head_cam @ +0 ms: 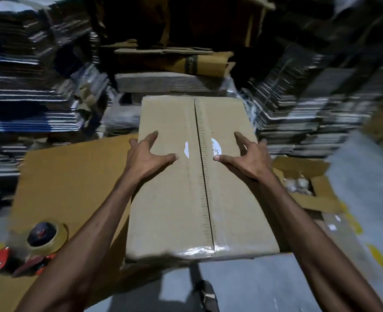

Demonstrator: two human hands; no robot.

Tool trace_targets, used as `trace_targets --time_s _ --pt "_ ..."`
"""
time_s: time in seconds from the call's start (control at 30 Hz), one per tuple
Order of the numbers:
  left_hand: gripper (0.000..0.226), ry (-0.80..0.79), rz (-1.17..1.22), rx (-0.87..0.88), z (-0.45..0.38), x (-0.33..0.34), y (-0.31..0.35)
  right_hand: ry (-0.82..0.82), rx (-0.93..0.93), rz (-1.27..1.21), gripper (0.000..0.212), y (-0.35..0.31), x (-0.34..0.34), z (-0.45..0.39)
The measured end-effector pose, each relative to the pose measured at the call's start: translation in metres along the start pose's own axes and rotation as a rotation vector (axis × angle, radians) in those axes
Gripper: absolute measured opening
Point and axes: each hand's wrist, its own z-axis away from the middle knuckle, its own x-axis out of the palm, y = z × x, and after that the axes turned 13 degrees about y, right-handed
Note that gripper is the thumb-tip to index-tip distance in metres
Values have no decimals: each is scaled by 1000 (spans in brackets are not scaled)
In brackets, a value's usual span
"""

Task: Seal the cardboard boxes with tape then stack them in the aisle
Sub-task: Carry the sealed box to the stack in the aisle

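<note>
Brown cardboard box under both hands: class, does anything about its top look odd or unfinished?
On the brown cardboard box, the centre seam gapes open with no visible tape along it. Clear tape shows only at the near edge, and a round white sticker is split across the seam.

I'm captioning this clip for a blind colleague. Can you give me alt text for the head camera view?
Both hands, left hand and right hand, rest spread on a closed cardboard box, either side of its centre seam. A tape dispenser lies on flat cardboard to the left; stacks of flattened cartons surround the scene.
</note>
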Motion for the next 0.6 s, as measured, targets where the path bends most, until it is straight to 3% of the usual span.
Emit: trace_targets --time_s 0.1,0.33,0.6 --pt "104 -105 53 79 13 25 21 81 109 34 121 31 -30 36" --pt "106 -341 118 222 66 85 79 227 339 112 123 111 -89 108" --pt "108 -381 98 206 132 107 97 229 345 136 121 165 -122 146"
